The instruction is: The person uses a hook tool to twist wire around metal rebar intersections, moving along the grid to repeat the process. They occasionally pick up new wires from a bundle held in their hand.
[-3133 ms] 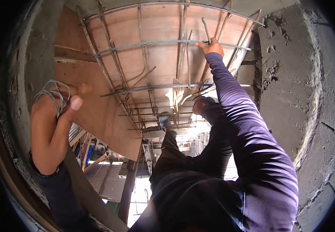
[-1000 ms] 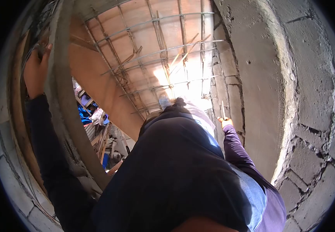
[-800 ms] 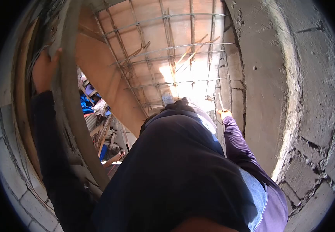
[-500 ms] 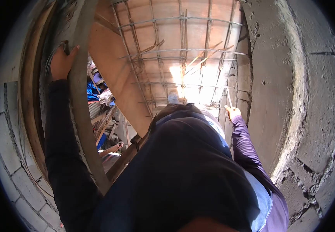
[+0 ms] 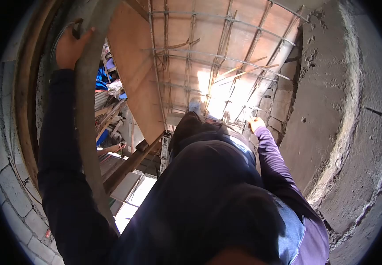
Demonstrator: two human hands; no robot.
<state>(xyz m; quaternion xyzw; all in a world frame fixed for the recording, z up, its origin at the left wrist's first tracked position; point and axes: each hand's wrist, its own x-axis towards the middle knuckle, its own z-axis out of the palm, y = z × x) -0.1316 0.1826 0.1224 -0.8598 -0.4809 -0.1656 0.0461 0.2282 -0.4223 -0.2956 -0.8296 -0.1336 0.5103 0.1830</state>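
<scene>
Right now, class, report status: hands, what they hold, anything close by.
Left hand gripping grey post. Right hand low at rebar mesh, contents unclear. Block wall close on right.

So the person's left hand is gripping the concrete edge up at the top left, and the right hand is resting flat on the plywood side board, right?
Not quite. The head view shows the right hand low by the block wall, at the steel bars, not on the plywood side board. The left hand does grip the concrete edge.
</scene>
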